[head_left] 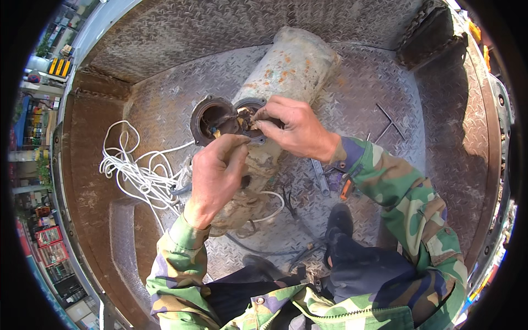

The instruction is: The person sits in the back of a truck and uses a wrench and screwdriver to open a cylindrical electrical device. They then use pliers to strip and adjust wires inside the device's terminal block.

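Observation:
A dirty grey cylindrical machine (294,63), like a pump or motor, lies on the metal floor with orange stains on its body. Its round terminal housing (263,102) is uncovered, and a dark round cap (197,122) sits beside it on the left. Wires and small fittings (245,116) show between the two. Over the housing, my right hand (300,129) pinches something small among the wires. Just in front of the cap, my left hand (217,173) is closed, thumb against forefinger; its fingers hide what they hold.
White cable (144,184) lies in loose coils at the left. A T-handled wrench (389,122) rests on the right, with a metal bar tool (320,177) and an orange-handled tool (346,190) nearer me. Dark cable (258,253) runs by my shoes. Tall metal walls (264,25) enclose the tread-plate floor.

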Demonstrator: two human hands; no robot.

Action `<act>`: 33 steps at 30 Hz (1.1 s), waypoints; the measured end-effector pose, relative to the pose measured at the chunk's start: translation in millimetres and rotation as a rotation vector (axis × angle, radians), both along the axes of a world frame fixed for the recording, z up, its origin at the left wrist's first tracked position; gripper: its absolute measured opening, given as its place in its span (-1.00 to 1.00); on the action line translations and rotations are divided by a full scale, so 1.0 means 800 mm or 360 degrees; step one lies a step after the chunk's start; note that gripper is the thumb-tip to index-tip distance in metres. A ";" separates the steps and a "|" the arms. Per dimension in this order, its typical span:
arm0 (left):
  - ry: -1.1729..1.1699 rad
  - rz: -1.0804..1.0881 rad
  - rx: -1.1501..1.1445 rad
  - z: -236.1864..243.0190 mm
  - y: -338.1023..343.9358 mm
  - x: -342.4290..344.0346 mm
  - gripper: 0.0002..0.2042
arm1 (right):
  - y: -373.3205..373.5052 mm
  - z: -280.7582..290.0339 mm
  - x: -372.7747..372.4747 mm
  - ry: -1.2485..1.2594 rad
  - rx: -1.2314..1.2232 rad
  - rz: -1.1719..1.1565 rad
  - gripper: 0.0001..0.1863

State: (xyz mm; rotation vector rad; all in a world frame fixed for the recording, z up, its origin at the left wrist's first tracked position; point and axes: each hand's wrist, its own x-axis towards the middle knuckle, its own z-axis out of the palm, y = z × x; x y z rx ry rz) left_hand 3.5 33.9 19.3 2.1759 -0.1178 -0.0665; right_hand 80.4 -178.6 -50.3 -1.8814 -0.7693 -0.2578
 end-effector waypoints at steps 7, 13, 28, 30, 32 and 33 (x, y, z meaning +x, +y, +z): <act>-0.0320 0.0193 -0.0080 0.016 0.020 0.003 -0.85 | -0.028 0.001 -0.009 0.0174 -0.0068 -0.0033 -0.81; -0.0310 0.0474 -0.0004 0.016 0.092 0.067 -0.56 | -0.034 0.058 0.039 0.0740 0.0101 -0.0019 -0.67; -0.0095 0.0268 0.0159 -0.025 0.059 0.080 -0.62 | 0.028 0.056 0.074 0.0446 -0.0640 0.0436 -0.73; -0.0115 0.0317 0.0293 -0.019 0.057 0.077 -0.64 | 0.029 0.037 0.059 0.0169 -0.0564 0.0397 -0.77; -0.0155 0.0352 0.0391 -0.016 0.050 0.077 -0.66 | 0.024 0.031 0.049 -0.0040 -0.0371 0.0446 -0.81; -0.0148 0.0379 0.0377 -0.016 0.048 0.077 -0.69 | 0.023 0.029 0.048 -0.0060 -0.0348 0.0469 -0.80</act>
